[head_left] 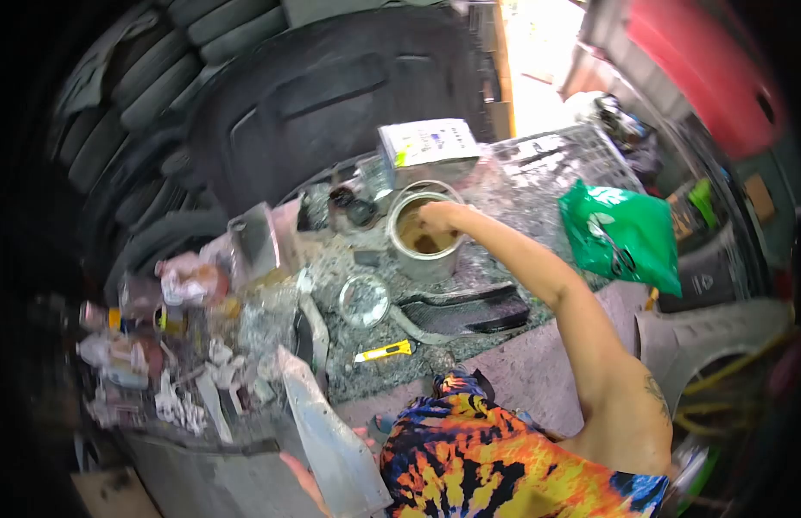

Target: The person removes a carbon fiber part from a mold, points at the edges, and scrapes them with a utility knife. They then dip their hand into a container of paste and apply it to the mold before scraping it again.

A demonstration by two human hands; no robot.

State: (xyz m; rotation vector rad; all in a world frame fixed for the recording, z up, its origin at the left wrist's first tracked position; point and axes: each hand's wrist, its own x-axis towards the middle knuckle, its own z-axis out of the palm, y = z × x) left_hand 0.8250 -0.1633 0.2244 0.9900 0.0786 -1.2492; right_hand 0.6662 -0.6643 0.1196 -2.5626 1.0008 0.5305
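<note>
My right hand (438, 217) reaches over the rim and into a round open can (431, 266) with brownish contents; its fingers look bent together, and what they hold, if anything, is hidden. Low in the view, my left hand (307, 485) grips a long grey panel piece (327, 436) from beneath, with fingers showing at both edges. Just in front of the can lies a round lid (364, 300), and beside it a dark curved trim piece (465, 312). A yellow utility knife (384, 351) rests below the lid.
A green plastic bag (625, 237) with scissors (616, 250) on it lies at right. Behind the can stands a white-topped box (430, 145). Rags, scraps and containers crowd the left side of the worktable. A grey fender (711, 337) is at lower right.
</note>
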